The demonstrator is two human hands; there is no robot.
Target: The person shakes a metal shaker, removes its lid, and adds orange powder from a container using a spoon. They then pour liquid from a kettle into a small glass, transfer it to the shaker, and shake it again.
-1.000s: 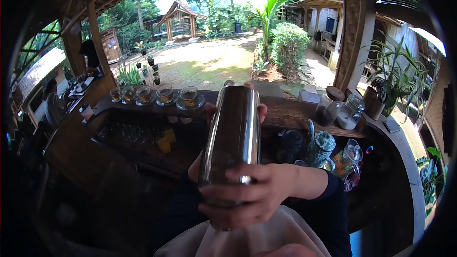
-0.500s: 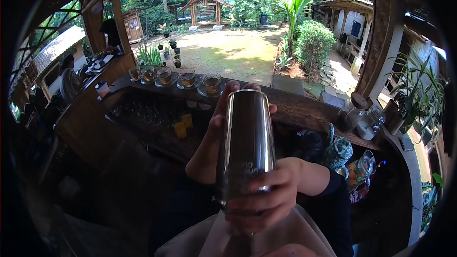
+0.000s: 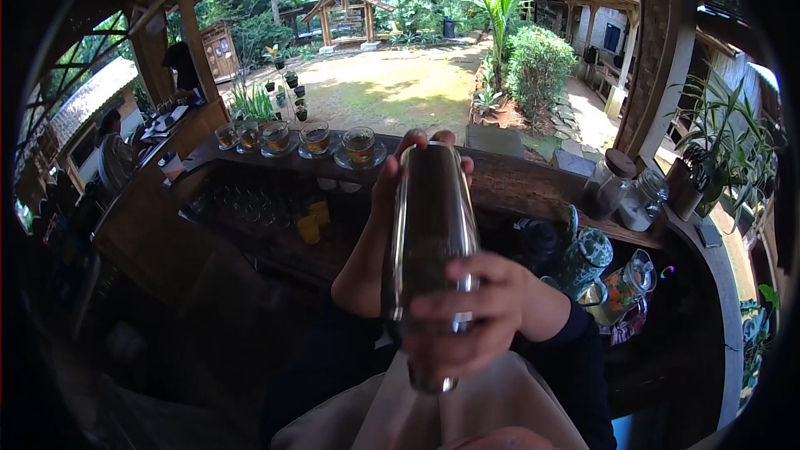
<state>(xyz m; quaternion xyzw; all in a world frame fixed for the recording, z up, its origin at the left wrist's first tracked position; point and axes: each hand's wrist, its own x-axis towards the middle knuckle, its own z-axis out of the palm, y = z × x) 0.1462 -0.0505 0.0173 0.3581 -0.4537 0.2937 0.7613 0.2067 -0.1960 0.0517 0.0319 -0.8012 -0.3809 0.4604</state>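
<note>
A shiny metal shaker (image 3: pixel 431 217) is held lengthwise between both hands, its far end tilted up and away. My left hand (image 3: pixel 388 179) wraps round the far end, with fingertips showing over the top and the right edge. Lower down, my right hand (image 3: pixel 475 312) grips the near part, its fingers curled across the metal and slightly blurred. The narrower near tip of the shaker shows below my right hand. Beyond the far end, a glass cup of amber drink (image 3: pixel 358 146) sits on a saucer.
Several more filled glass cups (image 3: pixel 315 139) line the wooden counter (image 3: pixel 521 192). Yellow cups (image 3: pixel 309 227) stand on the lower shelf. At right are glass jars (image 3: pixel 642 204), a green speckled pot (image 3: pixel 590 254) and a patterned pitcher (image 3: pixel 621 293). Two people (image 3: pixel 115 150) are at far left.
The shaker's far end has risen and shifted slightly left, and its near tip now shows below my right hand. Both hands still hold it. The whole view has shifted a little.
</note>
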